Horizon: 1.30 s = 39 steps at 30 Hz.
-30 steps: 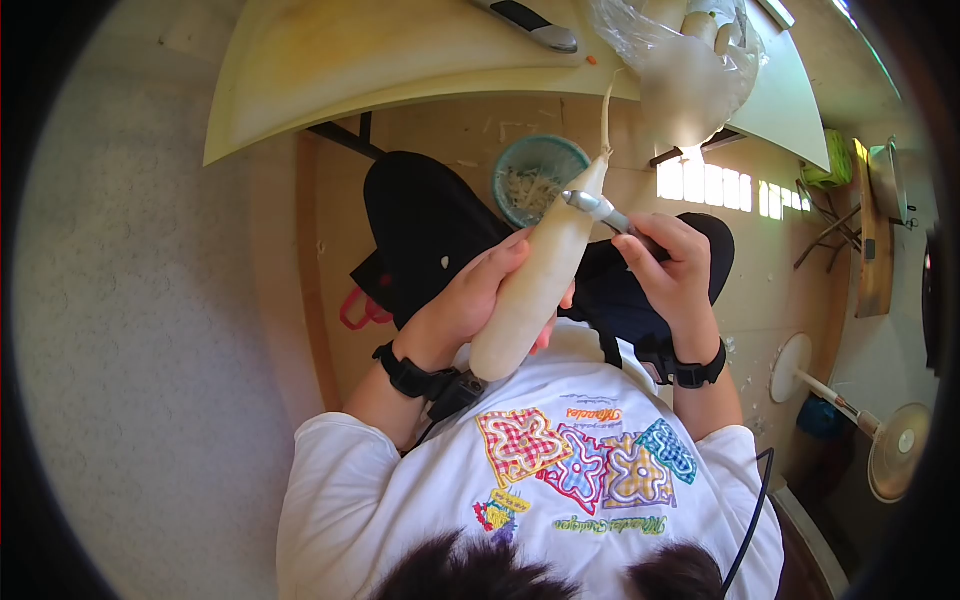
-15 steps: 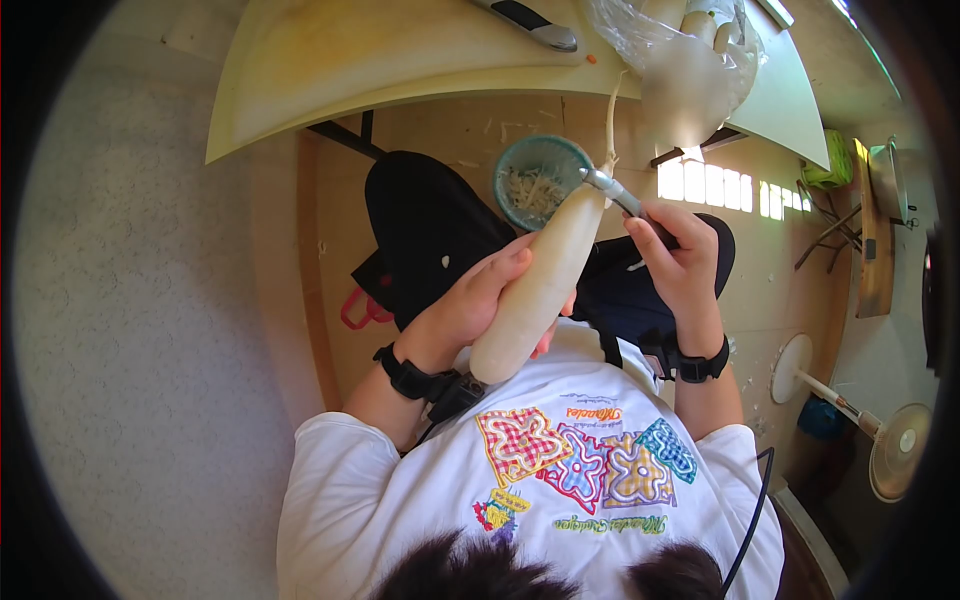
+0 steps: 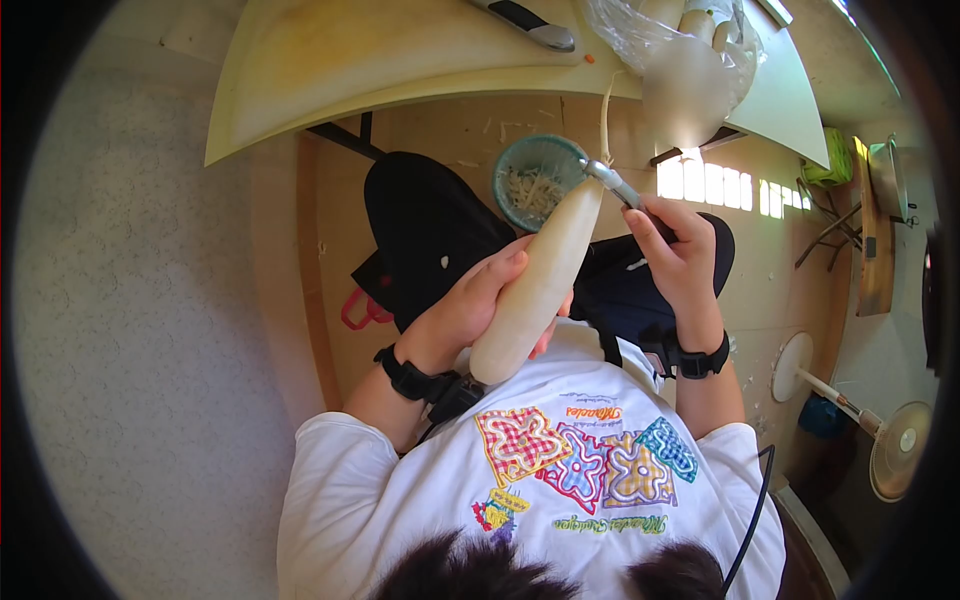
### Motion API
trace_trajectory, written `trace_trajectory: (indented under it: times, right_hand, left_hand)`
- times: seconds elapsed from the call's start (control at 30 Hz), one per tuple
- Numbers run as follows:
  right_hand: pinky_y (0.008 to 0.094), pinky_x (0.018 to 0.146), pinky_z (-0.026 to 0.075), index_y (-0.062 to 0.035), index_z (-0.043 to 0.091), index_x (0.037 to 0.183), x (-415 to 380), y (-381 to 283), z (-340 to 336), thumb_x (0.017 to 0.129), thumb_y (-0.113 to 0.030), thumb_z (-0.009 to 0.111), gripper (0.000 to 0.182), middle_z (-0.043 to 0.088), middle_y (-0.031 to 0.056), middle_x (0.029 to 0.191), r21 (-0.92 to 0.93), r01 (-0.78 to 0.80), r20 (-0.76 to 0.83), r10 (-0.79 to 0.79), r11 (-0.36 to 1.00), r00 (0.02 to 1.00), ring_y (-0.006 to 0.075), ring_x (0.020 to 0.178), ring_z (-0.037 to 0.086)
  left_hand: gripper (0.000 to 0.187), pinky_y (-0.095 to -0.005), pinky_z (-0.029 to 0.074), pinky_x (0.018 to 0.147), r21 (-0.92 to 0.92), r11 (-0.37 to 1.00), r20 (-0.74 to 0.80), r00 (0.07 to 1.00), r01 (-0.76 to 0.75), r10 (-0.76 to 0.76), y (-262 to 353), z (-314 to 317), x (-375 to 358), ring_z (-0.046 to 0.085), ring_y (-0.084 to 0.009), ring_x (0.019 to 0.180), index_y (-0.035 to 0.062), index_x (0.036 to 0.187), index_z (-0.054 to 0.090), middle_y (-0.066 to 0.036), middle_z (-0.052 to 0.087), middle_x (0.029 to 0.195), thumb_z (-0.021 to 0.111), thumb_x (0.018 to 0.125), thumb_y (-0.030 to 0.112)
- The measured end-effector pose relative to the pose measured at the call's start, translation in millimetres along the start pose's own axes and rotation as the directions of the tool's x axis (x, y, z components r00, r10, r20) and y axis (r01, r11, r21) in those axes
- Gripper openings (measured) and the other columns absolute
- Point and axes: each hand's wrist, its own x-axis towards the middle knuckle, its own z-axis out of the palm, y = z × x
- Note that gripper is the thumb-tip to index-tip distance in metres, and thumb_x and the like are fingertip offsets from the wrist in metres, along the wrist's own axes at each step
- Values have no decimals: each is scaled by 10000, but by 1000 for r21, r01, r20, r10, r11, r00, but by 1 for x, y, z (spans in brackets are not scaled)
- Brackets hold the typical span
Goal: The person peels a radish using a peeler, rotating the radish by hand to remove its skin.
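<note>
Pale yellow, the tabletop (image 3: 400, 65) spans the top of the view; a clear plastic bag (image 3: 618, 22) of white roots sits at its right; a teal basin (image 3: 499, 180) of white shreds (image 3: 535, 195) stands beyond the knees; the long white radish (image 3: 540, 280) slants over the lap, grasped around its body by the left hand (image 3: 470, 300); the right hand (image 3: 678, 250) grips a silver-headed peeler (image 3: 618, 186) at the radish's rooted end; one orange scrap (image 3: 589, 59) lies near the bag.

Tool (image 3: 532, 24) and bag (image 3: 640, 35) on table (image 3: 788, 100)
</note>
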Motion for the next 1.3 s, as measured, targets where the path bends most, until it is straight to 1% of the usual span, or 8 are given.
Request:
trace_trajectory:
  times: [0.63,0.7,0.77,0.83,1.0,1.1,1.17,1.3]
  right_hand:
    - [199,530,366,42,694,933,4,7,0,869,-108,732,167,555,-17,653,76,-78,-20,80,994,997,35,597,455]
    - [200,518,337,46,691,928,7,6,-4,881,-118,722,173,527,-30,636,21,-161,-20,161,987,987,27,590,428]
    - [199,514,324,46,690,929,5,12,-3,886,-122,717,176,518,-39,634,29,-153,-36,154,988,987,24,587,415]
    - [199,511,310,46,688,929,4,14,1,891,-127,712,179,510,-49,631,38,-141,-44,143,989,989,22,583,402]
    - [191,516,300,39,691,935,1,16,-3,920,-159,681,198,512,-72,640,197,-283,9,287,939,958,13,593,398]
    - [197,511,306,17,696,912,1,22,-5,957,-201,631,232,513,-60,627,229,-298,67,290,927,955,10,588,408]
    - [197,501,307,6,691,910,1,18,-6,976,-229,600,260,517,-50,614,255,-332,131,307,908,943,15,568,412]
    - [201,438,303,-12,665,914,-2,9,-6,1029,-316,484,372,536,-4,568,352,-443,319,339,825,885,42,461,409]
  left_hand:
    - [586,-309,533,503,4,1000,-1,1000,5,-5,0,3,-2,630,-203,582,53,1310,403,-136,614,901,399,984,540]
    - [567,-299,530,501,32,999,-14,1000,15,-15,1,6,-3,622,-197,578,58,1289,428,-134,610,900,378,989,537]
    - [576,-295,526,504,56,998,92,996,-12,6,1,7,-3,620,-194,580,47,1284,429,-134,607,896,382,983,536]
    - [597,-294,522,500,71,997,68,998,-16,12,5,9,-2,616,-192,577,43,1297,423,-131,606,894,387,977,546]
    - [665,-292,509,490,55,998,4,999,-34,34,5,8,0,603,-190,563,38,1349,397,-121,604,889,397,961,578]
    - [709,-290,500,482,-6,995,-54,994,-98,98,6,4,1,598,-183,564,37,1384,378,-122,596,937,402,953,599]
    - [750,-289,497,483,90,970,-79,969,-225,232,7,-1,3,597,-173,572,30,1409,363,-169,595,1114,410,942,615]
    - [820,-288,492,484,182,945,-89,952,-273,293,14,1,8,596,-165,578,26,1452,316,-225,494,1361,441,920,637]
